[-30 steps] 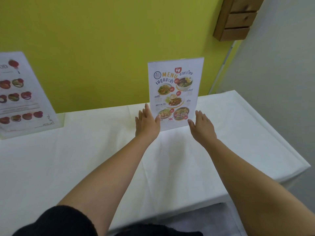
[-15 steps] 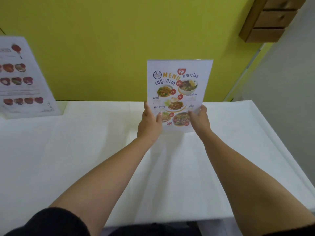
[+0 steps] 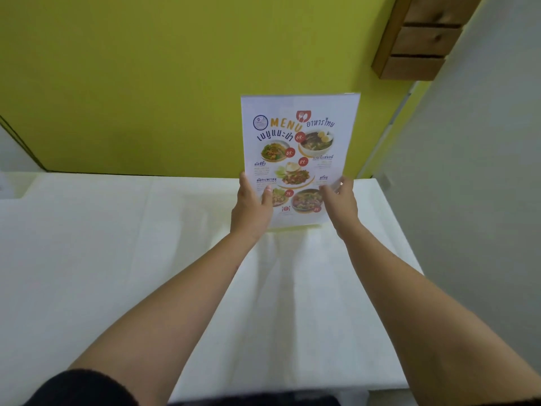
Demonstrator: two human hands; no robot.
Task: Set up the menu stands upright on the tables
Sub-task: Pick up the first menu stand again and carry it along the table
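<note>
A clear acrylic menu stand (image 3: 298, 153) with a printed food menu is held upright over the far part of the white-covered table (image 3: 117, 259), its lower edge a little above the cloth. My left hand (image 3: 251, 209) grips its lower left edge, thumb on the front. My right hand (image 3: 341, 200) grips the lower right edge. The stand's foot is hidden behind the sheet and my hands.
A yellow-green wall (image 3: 146, 83) runs close behind the table. A wooden drawer unit (image 3: 421, 39) hangs at the upper right. A grey wall (image 3: 483, 200) borders the table's right edge. The table's front edge is near my body.
Both hands closed on the stand's lower edges and lifted it off the cloth. The view shifted right, and the second menu stand at the left has gone out of view.
</note>
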